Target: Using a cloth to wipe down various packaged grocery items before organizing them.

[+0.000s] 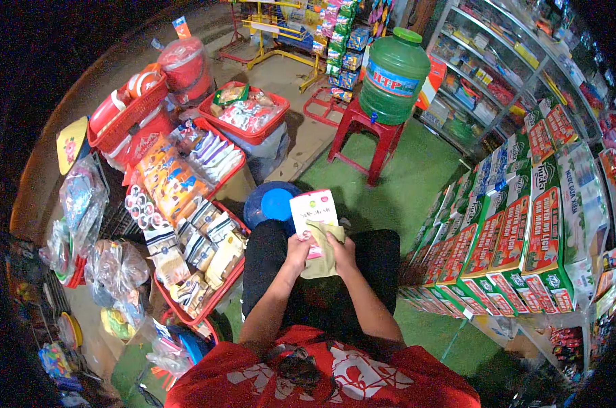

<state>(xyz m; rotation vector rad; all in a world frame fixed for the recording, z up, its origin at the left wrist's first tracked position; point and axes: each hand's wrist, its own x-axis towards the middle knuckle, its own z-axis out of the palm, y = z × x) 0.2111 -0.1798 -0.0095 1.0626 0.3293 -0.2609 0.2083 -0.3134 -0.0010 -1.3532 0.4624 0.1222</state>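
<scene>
Above my lap I hold a white packet [313, 206] with a pink edge and printed writing. My left hand [298, 251] grips its lower left side. A beige-green cloth [320, 266] lies folded over the lower part of the packet and hangs below it. My right hand [342, 253] pinches this cloth, thumb on top, against the packet's right side. The fingers behind the packet are hidden. Just beyond my left knee is a round blue plastic container [275, 205] with a lighter blue top.
To the left, red plastic baskets [201, 321] hold packaged goods, among them an orange bag [167, 176]. Printed cartons [539, 245] are stacked on the right. Ahead, a green water dispenser [397, 76] stands on a red stool [374, 137]. Behind it is a glass-fronted shelf [483, 71].
</scene>
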